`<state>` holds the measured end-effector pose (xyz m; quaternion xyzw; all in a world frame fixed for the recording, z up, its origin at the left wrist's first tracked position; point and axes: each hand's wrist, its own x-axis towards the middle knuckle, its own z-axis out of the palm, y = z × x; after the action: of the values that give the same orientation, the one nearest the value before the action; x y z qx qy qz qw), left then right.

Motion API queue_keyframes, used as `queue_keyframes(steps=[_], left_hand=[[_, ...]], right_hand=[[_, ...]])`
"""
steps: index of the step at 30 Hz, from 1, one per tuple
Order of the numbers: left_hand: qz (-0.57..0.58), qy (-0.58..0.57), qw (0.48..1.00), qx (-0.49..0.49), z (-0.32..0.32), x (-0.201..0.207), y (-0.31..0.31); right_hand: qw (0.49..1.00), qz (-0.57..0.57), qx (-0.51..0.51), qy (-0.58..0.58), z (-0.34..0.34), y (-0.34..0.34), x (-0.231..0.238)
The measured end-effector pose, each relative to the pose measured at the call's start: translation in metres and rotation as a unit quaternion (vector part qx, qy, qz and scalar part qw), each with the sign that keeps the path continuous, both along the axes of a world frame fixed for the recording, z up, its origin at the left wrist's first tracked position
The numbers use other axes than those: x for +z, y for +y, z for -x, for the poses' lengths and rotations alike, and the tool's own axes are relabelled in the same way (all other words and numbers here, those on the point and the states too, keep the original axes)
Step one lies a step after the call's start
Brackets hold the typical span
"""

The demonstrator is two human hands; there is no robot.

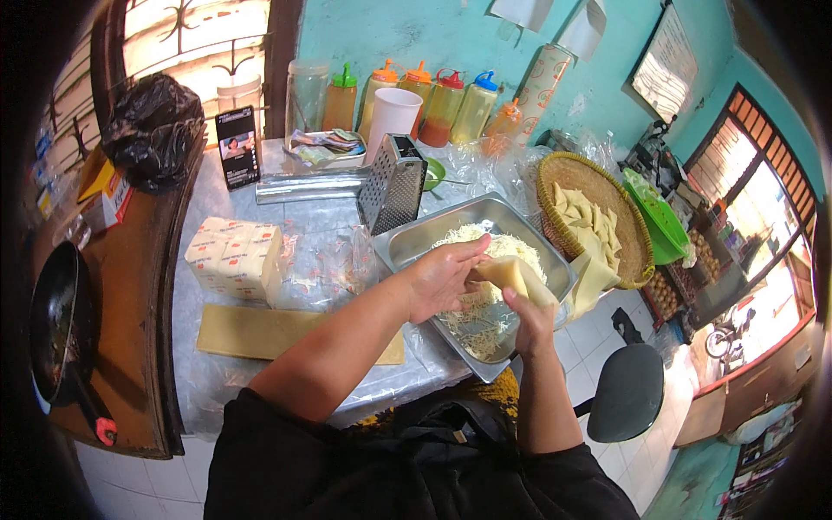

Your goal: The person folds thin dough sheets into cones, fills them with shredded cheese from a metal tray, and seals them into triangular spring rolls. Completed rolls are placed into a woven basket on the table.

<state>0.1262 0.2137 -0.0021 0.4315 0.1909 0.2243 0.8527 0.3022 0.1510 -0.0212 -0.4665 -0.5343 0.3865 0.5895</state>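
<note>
Above a metal tray (416, 241) of grated cheese (520, 251), I hold a pale, folded dough wrapper (513, 276). My right hand (532, 319) grips its near right end, the thumb lying on top. My left hand (440, 279) is at its left end, fingers raised and slightly curved around it; part of that grip is hidden. To the tray's right, a round woven basket (637, 251) carries several folded dough pieces (585, 212), and a loose wrapper sheet (591, 284) hangs over its near edge. A stack of long wrapper strips (260, 334) lies under my left forearm.
A box grater (392, 186) stands behind the tray, beside a foil roll (308, 185). Wrapped tissue packs (232, 253) and an upright phone (237, 147) are at left. Sauce bottles (442, 108) line the wall. A frying pan (61, 325) sits far left; a stool (626, 394) stands right.
</note>
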Motion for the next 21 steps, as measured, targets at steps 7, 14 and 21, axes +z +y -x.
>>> queue_keyframes(steps=[7, 14, 21], left_hand=[[0.025, 0.012, 1.000, -0.014, 0.005, -0.009, 0.009], [-0.084, -0.008, 0.995, 0.047, -0.001, -0.014, -0.002], [-0.080, -0.020, 0.989, 0.123, -0.007, -0.004, -0.007]], right_hand=[[0.961, 0.130, 0.156, 0.187, -0.007, 0.016, 0.006], [0.949, 0.196, 0.230, 0.083, 0.001, 0.010, 0.005], [0.948, 0.164, 0.255, 0.093, -0.001, 0.013, 0.003]])
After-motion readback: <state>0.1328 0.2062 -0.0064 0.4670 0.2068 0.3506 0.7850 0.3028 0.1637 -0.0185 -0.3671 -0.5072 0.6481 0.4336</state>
